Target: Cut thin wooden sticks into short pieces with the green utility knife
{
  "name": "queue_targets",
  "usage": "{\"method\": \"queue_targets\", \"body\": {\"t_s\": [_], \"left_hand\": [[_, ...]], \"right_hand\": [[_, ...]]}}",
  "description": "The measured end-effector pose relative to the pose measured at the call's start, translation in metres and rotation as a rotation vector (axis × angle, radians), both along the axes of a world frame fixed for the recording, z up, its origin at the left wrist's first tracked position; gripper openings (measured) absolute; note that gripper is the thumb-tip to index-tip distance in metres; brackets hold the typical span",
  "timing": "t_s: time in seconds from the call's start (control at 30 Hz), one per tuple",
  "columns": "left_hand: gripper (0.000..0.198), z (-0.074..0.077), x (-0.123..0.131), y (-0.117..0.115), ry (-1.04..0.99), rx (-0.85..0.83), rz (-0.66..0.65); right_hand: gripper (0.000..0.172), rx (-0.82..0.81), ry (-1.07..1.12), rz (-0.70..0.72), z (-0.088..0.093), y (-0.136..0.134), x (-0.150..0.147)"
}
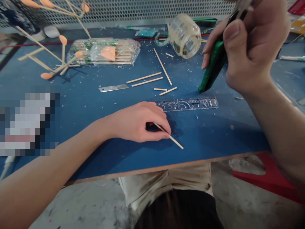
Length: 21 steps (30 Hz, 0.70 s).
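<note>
My left hand (140, 122) rests on the blue table (95, 133) with its fingers pinched on a thin wooden stick (175, 142), whose free end points toward the table's front edge. My right hand (252, 47) is raised at the upper right, closed around a green-handled tool (213, 68) that hangs down with its tip just above the table. A clear plastic ruler (190, 104) lies flat between the two hands.
Several cut wooden sticks (147, 79) and a loose metal blade (113, 88) lie mid-table. Behind them are a bag of sticks (105, 51), a tipped glass jar (187, 35) and a stick-and-clay structure (54, 57) at the far left. A red stool (267, 178) stands below right.
</note>
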<state>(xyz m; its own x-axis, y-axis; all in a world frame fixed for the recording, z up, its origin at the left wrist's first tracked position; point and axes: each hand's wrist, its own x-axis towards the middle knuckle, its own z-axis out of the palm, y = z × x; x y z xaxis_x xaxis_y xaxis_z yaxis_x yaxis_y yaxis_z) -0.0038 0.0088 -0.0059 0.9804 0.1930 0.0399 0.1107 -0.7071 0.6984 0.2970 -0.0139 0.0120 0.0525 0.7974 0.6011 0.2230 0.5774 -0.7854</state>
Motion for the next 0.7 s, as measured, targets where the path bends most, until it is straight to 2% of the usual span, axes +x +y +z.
{"method": "queue_targets", "body": {"t_s": [0.1,0.2,0.3,0.47,0.57,0.7], "left_hand": [[0.013,0.001,0.001,0.000,0.007,0.000,0.000],[0.012,0.002,0.001,0.000,0.000,-0.001,-0.010],[0.013,0.002,0.001,0.001,-0.018,0.006,-0.027],[0.014,0.000,0.000,0.005,-0.066,-0.013,-0.110],[0.013,-0.001,0.000,0.007,-0.077,-0.035,-0.138],[0.012,-0.002,0.000,0.007,-0.090,-0.054,-0.154]], "right_hand": [[0.029,0.091,-0.231,0.029,-0.001,0.001,0.000],[0.034,0.018,-0.330,0.154,-0.002,0.001,0.001],[0.034,0.013,-0.406,0.245,-0.001,-0.002,0.000],[0.023,0.129,-0.763,0.358,0.016,-0.023,-0.014],[0.027,0.204,-0.997,0.478,0.025,-0.041,-0.022],[0.029,0.156,-1.083,0.596,0.019,-0.054,-0.022]]}}
